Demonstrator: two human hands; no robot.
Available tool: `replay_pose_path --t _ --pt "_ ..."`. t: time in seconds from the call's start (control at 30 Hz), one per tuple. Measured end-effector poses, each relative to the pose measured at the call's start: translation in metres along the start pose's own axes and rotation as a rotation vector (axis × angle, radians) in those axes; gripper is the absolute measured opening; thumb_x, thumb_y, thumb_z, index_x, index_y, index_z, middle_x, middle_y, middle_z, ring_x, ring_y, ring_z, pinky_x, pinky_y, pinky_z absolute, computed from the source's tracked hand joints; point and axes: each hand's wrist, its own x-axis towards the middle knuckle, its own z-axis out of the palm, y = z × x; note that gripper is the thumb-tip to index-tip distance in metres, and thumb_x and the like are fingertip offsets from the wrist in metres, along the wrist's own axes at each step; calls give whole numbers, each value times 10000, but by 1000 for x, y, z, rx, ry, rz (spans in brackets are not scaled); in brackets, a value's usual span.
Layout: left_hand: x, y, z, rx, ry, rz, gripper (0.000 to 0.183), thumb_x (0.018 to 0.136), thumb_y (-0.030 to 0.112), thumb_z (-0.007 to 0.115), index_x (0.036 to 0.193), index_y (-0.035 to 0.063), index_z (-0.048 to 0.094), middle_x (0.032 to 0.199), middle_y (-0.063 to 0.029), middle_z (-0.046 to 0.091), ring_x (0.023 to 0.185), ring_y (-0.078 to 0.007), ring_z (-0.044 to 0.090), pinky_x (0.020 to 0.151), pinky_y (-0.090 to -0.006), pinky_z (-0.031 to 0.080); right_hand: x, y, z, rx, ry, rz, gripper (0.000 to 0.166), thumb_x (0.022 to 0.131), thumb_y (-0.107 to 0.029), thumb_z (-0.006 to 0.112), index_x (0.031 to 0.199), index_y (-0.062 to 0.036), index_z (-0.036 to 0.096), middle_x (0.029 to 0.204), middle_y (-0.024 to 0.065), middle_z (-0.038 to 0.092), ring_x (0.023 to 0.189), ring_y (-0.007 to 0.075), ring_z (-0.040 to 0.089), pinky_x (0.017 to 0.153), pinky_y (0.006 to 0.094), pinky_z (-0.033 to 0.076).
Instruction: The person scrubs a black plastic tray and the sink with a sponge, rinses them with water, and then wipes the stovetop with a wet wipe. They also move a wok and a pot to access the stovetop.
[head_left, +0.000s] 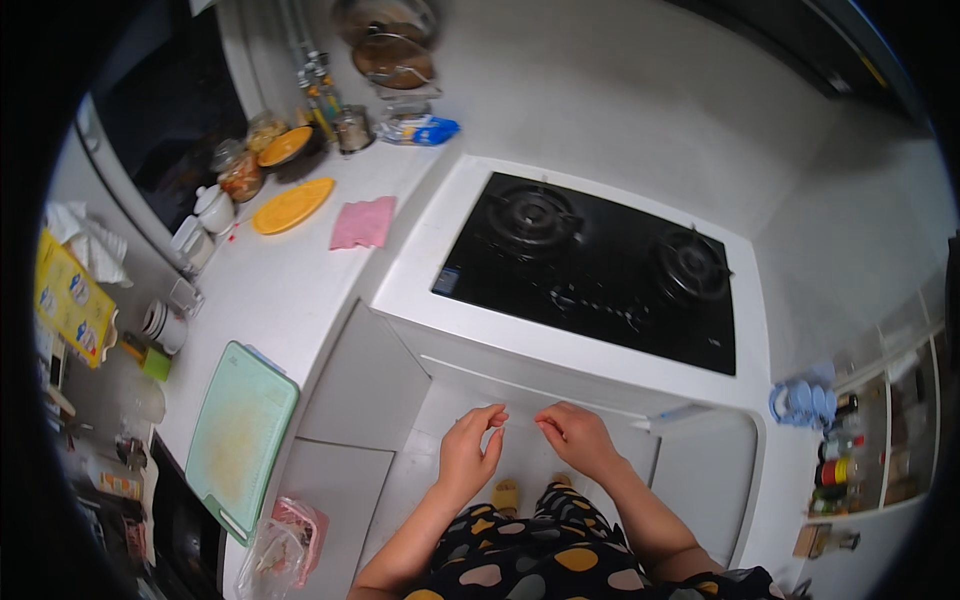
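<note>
My left hand (472, 445) hovers over the floor in front of the counter, holding nothing, its thumb apart from loosely bent fingers. Opposite it, my right hand (579, 438) is also in the air, fingers curled and nothing visible in it. A gap separates the two hands, and neither touches anything. Beyond them a black two-burner gas hob (600, 270) is set into the white counter (420, 277). Both burners carry pan supports with no pot on them. To the left, a pale green cutting board (244, 435) with a stained middle lies at the counter's edge.
A pink cloth (363, 223) and a yellow oval plate (292, 206) lie on the left counter, near glass jars (240, 174). A pink bin (311, 534) with a plastic bag hangs below the cutting board. Bottles (836, 471) fill a shelf at right.
</note>
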Motion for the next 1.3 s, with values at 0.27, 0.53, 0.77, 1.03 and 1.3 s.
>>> replay_pose_path --t 0.27,0.53,0.77,1.03,1.3 --pt "59 -34 -60 92 199 -16 289 742 -31 577 1026 23 560 921 -100 624 826 -236 617 719 -319 480 185 12 17 181 19 -85 50 782 -63 610 815 -27 620 694 94 596 567 167 559 532 271 448" --pt "150 -82 -88 222 203 -37 288 742 6 593 1028 23 561 948 -120 613 864 -288 600 720 -354 486 451 73 56 -39 284 -283 57 713 -81 638 761 -58 654 694 110 610 605 240 592 564 312 461" --pt "204 -110 -114 258 301 -132 309 753 19 598 1057 47 552 992 -117 609 866 -294 598 707 -358 482 633 92 98 -346 281 -114 169 687 -101 677 855 -109 659 973 117 565 951 309 541 803 389 470" --pt "206 -128 -137 210 295 -331 306 757 28 590 1059 63 550 1006 -119 606 890 -307 592 730 -365 492 704 101 140 -677 441 3 510 665 -117 719 1142 -106 537 1244 84 421 1119 305 411 837 421 467" --pt "197 -148 -154 166 218 -387 283 778 54 585 1057 46 544 1013 -113 584 865 -313 584 702 -384 486 724 144 147 -469 517 -155 108 773 -98 617 871 -56 608 1015 111 557 975 291 505 766 386 466"
